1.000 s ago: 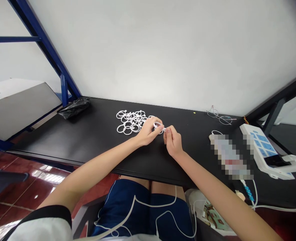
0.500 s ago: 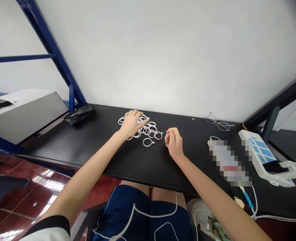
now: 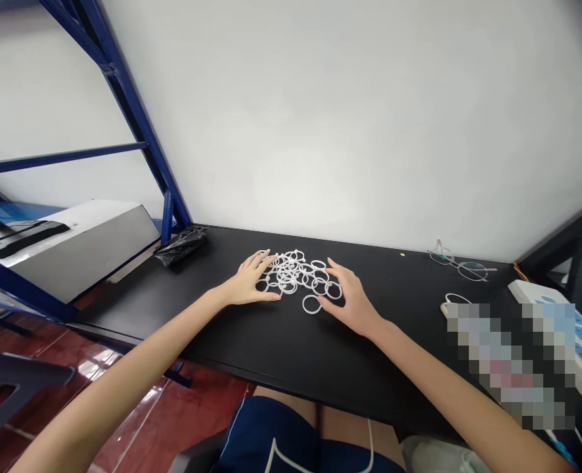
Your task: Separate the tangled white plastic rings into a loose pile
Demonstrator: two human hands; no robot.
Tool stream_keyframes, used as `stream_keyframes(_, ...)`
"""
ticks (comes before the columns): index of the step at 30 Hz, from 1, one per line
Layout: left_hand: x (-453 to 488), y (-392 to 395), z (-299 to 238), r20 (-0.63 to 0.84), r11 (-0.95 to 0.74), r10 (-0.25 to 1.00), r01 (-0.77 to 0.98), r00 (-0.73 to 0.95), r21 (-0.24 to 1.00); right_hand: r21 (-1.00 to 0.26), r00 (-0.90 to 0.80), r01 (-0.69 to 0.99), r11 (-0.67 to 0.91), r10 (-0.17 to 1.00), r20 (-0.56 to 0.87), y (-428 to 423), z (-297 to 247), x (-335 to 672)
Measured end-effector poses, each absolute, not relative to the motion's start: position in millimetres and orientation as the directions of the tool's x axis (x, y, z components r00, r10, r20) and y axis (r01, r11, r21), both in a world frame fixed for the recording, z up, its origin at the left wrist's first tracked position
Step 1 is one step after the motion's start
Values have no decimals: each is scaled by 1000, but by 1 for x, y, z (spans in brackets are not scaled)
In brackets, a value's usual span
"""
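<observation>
Several white plastic rings (image 3: 297,272) lie in a loose pile on the black table (image 3: 222,328). My left hand (image 3: 251,282) rests flat at the pile's left edge, fingers spread over the nearest rings. My right hand (image 3: 351,297) lies flat at the pile's right edge, fingers stretched out and touching the rings there. One single ring (image 3: 312,304) sits apart at the front, between the two hands. Neither hand grips anything.
A crumpled black bag (image 3: 180,244) lies at the table's back left. Wire-rimmed glasses (image 3: 461,265) rest at the back right. A white and blue power strip (image 3: 579,328) sits at the far right. Blue shelf posts (image 3: 138,125) rise on the left.
A second ago both hands pinched one ring together. They let it go onto the table, and both hands now lie flat on either side of the pile. The camera has tilted up.
</observation>
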State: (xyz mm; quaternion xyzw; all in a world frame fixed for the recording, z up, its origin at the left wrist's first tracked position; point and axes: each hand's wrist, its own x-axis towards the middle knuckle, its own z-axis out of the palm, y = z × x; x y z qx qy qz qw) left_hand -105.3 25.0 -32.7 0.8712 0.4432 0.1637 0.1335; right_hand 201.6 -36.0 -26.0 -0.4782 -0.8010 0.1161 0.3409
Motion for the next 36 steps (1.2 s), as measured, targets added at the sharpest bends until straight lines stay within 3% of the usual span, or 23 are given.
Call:
stream_keyframes(4, -105, 46, -36, 95, -572, 799, 701, 594, 426, -416, -509, 765, 491, 857, 77, -2, -12, 191)
stream_keyframes(10, -80, 69, -37, 89, -654, 722, 635, 686, 411, -365, -614, 752, 549, 785, -86, 38, -11, 173)
stream_keyframes(19, -22, 59, -34, 106, -699, 640, 520, 761, 491, -338, -538, 785, 520, 842, 45, 20, -20, 233)
stream_keyframes(24, -12, 47, -5, 133, -695, 638, 493, 758, 523, -446, -431, 773, 452, 889, 154, 1, -18, 274)
stream_keyframes(27, -24, 26, 17, 207, -707, 673, 536, 710, 462, -576, -257, 724, 379, 923, 285, -10, -14, 273)
stream_keyframes(29, -28, 5, 23, 196, -713, 689, 603, 698, 359, -614, -212, 666, 424, 897, 389, -16, -11, 263)
stream_keyframes(33, -17, -33, 11, 31, -728, 681, 673, 731, 130, -520, -370, 622, 586, 805, 464, -24, -9, 235)
stream_keyframes(36, -9, -42, -4, 1, -689, 722, 719, 692, 92, -467, -480, 622, 629, 777, 407, -28, -13, 223)
